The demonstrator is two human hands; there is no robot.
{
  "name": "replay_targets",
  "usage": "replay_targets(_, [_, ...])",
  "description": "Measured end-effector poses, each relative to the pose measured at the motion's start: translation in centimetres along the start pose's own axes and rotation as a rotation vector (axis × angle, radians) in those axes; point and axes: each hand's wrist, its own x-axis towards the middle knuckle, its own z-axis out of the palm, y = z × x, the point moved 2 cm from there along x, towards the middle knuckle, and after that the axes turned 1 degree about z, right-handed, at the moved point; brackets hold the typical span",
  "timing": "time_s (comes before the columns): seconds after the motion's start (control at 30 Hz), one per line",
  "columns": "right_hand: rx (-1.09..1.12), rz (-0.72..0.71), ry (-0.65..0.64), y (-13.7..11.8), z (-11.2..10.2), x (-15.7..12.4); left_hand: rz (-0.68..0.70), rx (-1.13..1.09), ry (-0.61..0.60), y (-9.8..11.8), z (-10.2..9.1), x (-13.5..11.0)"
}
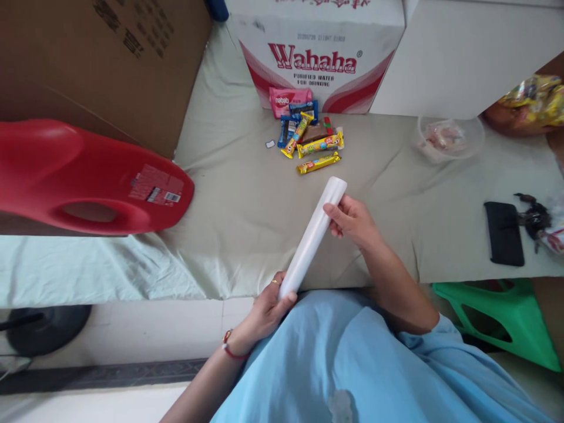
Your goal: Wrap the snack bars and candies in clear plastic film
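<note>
White plastic roll (312,235) over desk (247,200), tilted toward 1 o'clock | left hand (268,308) wrapped round lower end | right hand (352,220) pinching upper end | no sheet drawn off yet | snack bars (311,144) loose at 12 o'clock

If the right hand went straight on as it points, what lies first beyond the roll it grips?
Past the white roll, the right hand would likely meet the nearest yellow snack bar, though depth is unclear.
</note>
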Motion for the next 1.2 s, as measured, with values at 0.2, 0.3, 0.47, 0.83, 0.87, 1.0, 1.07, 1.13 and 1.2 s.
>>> replay_targets(0.2, [0.09,0.025,-0.174,0.0,-0.8,-0.4,0.028,-0.012,-0.045,-0.2,-0.1,-0.5])
replay_targets(0.3, [0.153,-0.007,-0.203,0.3,-0.8,-0.6,0.047,-0.039,-0.055,0.2,-0.1,-0.6])
replay_targets(0.47, [0.179,0.009,-0.108,1.3,0.2,-0.9,0.026,0.036,0.043,1.5,0.5,-0.1])
replay_targets(0.83, [0.34,-0.043,-0.266,1.7,-0.3,-2.0,0.093,-0.392,-0.161,0.9,1.5,-0.3])
replay_targets(0.87, [0.361,-0.055,-0.265,1.8,-0.2,-2.1,0.096,-0.405,-0.175,1.0,1.5,-0.2])
replay_targets(1.0, [0.379,-0.067,-0.247,2.2,0.2,-1.9,0.055,-0.682,-0.264,2.6,2.1,1.2])
replay_targets(1.07, [0.346,-0.051,-0.247,2.3,0.6,-1.7,0.014,-0.861,-0.232,3.9,2.7,2.5])
replay_targets(1.13, [0.297,-0.029,-0.235,2.3,1.1,-1.4,0.034,-0.878,-0.14,5.2,3.3,3.9])
replay_targets(1.2, [0.262,-0.035,-0.158,2.0,1.3,-1.2,0.08,-0.815,-0.036,6.3,3.7,5.1])
